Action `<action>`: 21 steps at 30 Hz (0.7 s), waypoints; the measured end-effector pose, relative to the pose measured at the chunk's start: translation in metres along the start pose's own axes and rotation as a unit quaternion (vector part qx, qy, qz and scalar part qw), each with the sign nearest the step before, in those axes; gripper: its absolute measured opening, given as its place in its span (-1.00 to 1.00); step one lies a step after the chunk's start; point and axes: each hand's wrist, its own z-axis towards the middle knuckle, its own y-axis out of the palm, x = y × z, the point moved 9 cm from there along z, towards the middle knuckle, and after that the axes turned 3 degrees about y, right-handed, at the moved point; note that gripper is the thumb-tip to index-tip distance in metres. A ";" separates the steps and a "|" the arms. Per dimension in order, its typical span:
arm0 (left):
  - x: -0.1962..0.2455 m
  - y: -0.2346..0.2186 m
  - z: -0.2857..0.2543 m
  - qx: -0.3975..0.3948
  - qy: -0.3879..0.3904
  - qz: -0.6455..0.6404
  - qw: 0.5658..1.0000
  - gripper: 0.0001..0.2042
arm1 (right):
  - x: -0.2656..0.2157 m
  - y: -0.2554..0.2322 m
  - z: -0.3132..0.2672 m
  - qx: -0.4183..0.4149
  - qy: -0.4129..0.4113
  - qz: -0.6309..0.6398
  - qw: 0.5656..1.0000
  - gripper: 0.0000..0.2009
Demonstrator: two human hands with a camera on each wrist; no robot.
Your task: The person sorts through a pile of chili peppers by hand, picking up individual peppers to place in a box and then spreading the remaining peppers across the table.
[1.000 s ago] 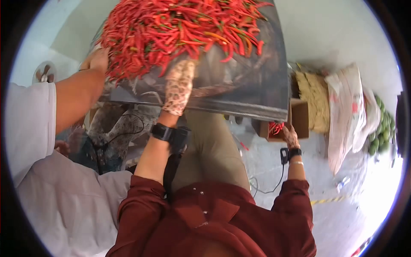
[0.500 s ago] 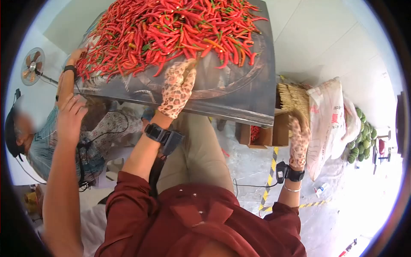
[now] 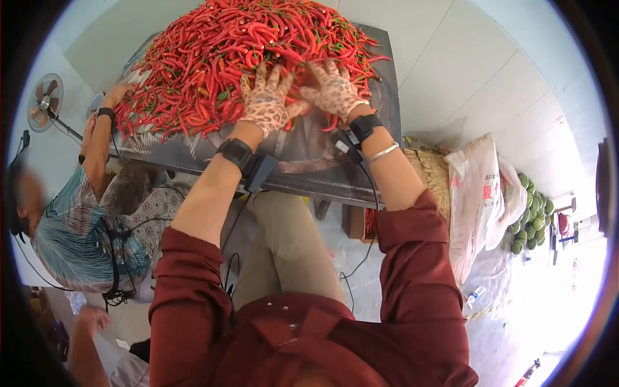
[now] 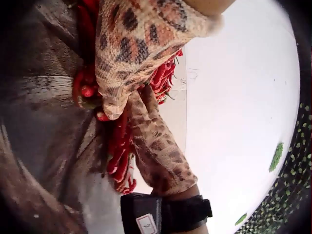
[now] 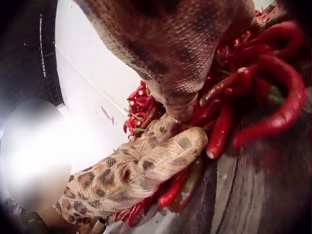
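A broad heap of red chili peppers (image 3: 225, 71), some with green stems, covers the back of a dark, worn tabletop (image 3: 309, 155). My left hand (image 3: 267, 106), in a leopard-print glove, lies on the heap's front edge with fingers spread. Close beside it is my right hand (image 3: 336, 93), gloved alike, its fingers spread and slightly blurred over the peppers. In the left wrist view the right hand's glove (image 4: 158, 146) shows beyond the left, with peppers under both. Loose chilies (image 5: 219, 131) lie by the right fingertips in the right wrist view.
Below the table's right front stands a cardboard box (image 3: 356, 222) with red chilies. Rightward are a straw-coloured bundle (image 3: 429, 177), white sacks (image 3: 474, 187) and a pile of green produce (image 3: 534, 219). At left, another person's hand (image 3: 117, 95) reaches the heap near a fan (image 3: 45, 103).
My right hand has risen from the box at lower right and come onto the heap beside my left. My left hand has spread its fingers on the peppers. A bystander's arm at left has drawn back.
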 end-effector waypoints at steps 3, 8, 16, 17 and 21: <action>0.008 0.023 -0.013 -0.087 0.038 0.008 0.995 -0.12 | 0.000 0.016 -0.002 -0.025 0.028 -0.026 0.999 -0.23; 0.013 0.029 -0.030 -0.063 0.076 -0.056 0.993 -0.14 | 0.006 0.024 -0.034 -0.025 -0.006 -0.113 0.993 -0.33; 0.020 0.026 -0.053 -0.066 0.104 -0.123 0.985 -0.28 | 0.006 0.027 -0.056 -0.019 -0.065 -0.093 0.993 -0.47; 0.022 0.023 -0.056 -0.049 0.126 -0.131 0.982 -0.31 | 0.005 0.024 -0.057 -0.001 -0.094 -0.071 0.993 -0.47; 0.026 0.012 -0.069 -0.022 0.166 -0.190 0.968 -0.43 | 0.007 0.011 -0.064 0.027 -0.162 -0.042 0.985 -0.47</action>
